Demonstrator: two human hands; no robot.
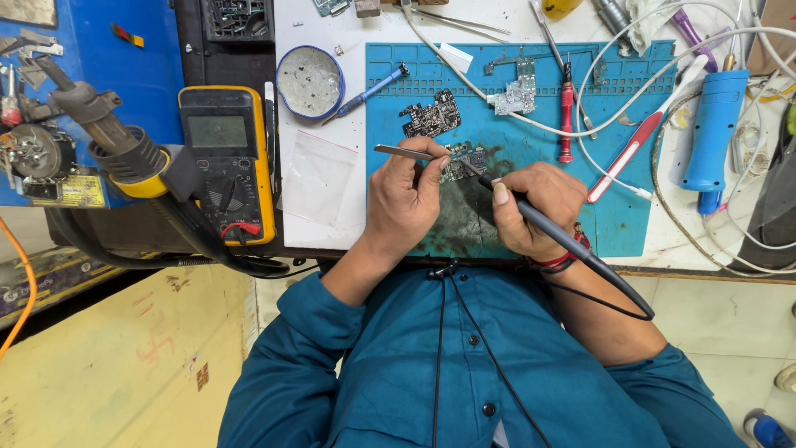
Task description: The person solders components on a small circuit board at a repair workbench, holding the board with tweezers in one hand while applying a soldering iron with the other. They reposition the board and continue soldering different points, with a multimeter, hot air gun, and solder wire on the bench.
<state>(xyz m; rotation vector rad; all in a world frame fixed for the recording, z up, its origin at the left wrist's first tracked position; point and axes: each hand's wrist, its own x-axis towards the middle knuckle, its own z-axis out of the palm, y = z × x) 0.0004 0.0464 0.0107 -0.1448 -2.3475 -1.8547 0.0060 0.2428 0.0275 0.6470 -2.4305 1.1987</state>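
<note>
Green circuit board [464, 160]: light, rigid, fragile; left hand [404, 202] grasps tweezers [404, 152], right hand [535, 205] clenches soldering iron [572, 246].

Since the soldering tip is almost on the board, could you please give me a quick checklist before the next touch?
1. Left hand grips tweezers: ok.
2. Right hand holds soldering iron like a pen: ok.
3. Iron tip on circuit board: cannot tell, too small.
4. Board lies on blue mat: ok.
5. White cable clear of the iron: ok.
</note>
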